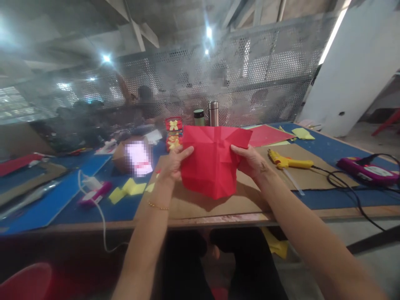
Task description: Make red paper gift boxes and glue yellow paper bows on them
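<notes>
A creased sheet of red paper (208, 162) is held up over a brown cardboard sheet (193, 208) at the table's front. My left hand (177, 160) grips its left edge, thumb on the near face. At the right edge my right hand (248, 158) pinches it the same way. Fold lines cross near the paper's middle, and its lower edge bulges toward me. The fingers behind the paper are hidden. To the right of my right hand lies a yellow glue gun (289, 160) with a clear glue stick (293, 182) beside or under it.
Purple power strips (367, 170) sit at right and left, with trailing cords. Yellow paper pieces (128, 189) lie left. A lit phone (139, 158) leans on something brown. Behind stand small red-yellow decorated items (173, 133), a steel flask (213, 112) and a green black-lidded container (198, 117).
</notes>
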The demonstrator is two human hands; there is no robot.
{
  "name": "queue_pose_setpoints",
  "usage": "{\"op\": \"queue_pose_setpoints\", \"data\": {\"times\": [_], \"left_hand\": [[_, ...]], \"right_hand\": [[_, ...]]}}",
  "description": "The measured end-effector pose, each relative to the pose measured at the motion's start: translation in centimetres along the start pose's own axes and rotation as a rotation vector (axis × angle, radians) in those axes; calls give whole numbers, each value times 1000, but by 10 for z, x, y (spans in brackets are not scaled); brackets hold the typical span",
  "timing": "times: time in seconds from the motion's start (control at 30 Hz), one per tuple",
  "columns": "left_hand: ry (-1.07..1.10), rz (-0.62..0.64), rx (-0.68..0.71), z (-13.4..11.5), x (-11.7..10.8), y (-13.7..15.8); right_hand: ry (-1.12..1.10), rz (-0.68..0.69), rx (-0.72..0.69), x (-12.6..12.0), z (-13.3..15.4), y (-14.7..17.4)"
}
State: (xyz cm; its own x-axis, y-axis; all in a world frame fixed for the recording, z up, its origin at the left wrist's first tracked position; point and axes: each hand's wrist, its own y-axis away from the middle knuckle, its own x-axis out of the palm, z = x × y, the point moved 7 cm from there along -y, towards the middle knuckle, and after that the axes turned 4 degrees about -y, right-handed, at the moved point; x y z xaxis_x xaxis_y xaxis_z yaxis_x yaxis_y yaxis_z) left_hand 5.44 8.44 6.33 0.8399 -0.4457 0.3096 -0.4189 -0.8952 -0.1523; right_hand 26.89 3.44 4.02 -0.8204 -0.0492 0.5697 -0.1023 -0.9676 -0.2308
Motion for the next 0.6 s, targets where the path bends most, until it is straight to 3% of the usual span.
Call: {"op": "queue_pose_setpoints", "data": {"times": [0.17,0.27,0.43,0.6], "left_hand": [[60,96,44,-23,-10,6],[14,177,-20,-28,-8,6],[-167,355,-186,-3,13,20],[-450,454,-213,8,23,30]], "right_hand": [[35,50,38,0,-3,2],[122,134,148,8,-10,6],[259,268,314,23,-21,15],[352,228,261,24,-16,15]]}}
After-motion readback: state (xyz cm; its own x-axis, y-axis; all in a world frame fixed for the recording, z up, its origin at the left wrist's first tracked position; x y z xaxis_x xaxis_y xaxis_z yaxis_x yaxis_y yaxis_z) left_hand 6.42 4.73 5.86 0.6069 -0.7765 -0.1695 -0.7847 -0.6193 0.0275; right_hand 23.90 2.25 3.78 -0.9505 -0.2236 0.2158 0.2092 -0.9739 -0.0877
